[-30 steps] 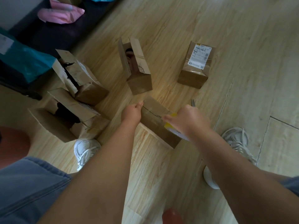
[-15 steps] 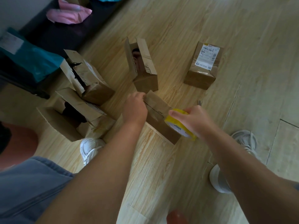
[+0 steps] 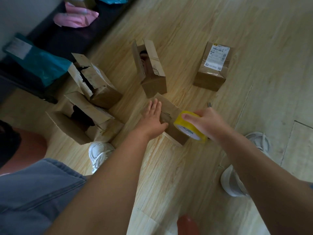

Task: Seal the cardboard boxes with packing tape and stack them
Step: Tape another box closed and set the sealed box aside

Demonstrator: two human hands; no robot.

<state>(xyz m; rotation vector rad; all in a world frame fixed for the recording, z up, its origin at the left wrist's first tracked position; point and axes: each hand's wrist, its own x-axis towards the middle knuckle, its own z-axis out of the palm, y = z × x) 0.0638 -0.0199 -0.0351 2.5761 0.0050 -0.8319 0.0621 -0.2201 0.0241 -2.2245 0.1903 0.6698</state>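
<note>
A small brown cardboard box (image 3: 171,112) lies on the wooden floor in front of me. My left hand (image 3: 153,117) rests flat on its top with the fingers spread. My right hand (image 3: 207,123) grips a yellow roll of packing tape (image 3: 189,128) at the box's right end. Around it stand other brown boxes: an open one (image 3: 152,70) just behind, a taped one with a white label (image 3: 212,67) at the back right, and two torn open ones (image 3: 94,85) (image 3: 81,119) on the left.
My white shoes (image 3: 99,153) (image 3: 237,180) stand on either side of the box. A dark low bench (image 3: 55,39) along the upper left holds a teal bag (image 3: 40,65) and a pink bag (image 3: 76,17). Scissors tips (image 3: 210,104) peek out behind my right hand.
My left hand has opened from a pinch and now lies flat on the box top. My right hand has brought the yellow tape roll down the box's right end toward me.
</note>
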